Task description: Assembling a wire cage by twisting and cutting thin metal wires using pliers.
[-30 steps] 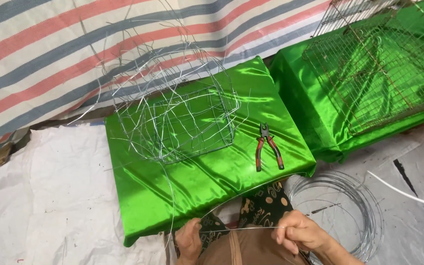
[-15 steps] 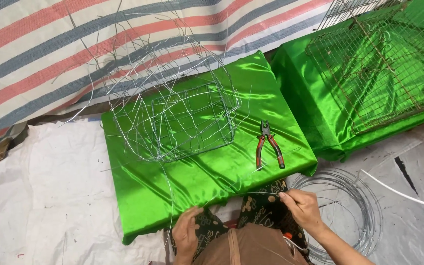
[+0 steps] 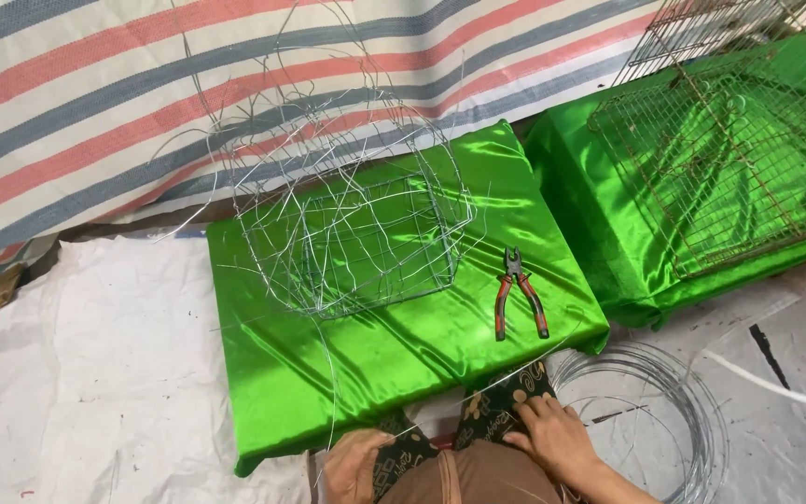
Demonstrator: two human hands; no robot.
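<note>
- Right hand [image 3: 557, 439]: moved down from the raised position of a moment ago; now flat on the lap, fingers spread, pinching nothing visible.
- Left hand [image 3: 354, 465]: low beside the knee as before; grip cannot be told.
- Loose wire strand [image 3: 515, 373]: running from the lap past the green table's near-right corner [image 3: 590, 331].
- Wire frame [image 3: 356, 243]: unmoved, table centre.
- Pliers [image 3: 520, 291]: unmoved, near right edge.
- Wire coil [image 3: 692, 411]: on floor, right of table.
</note>
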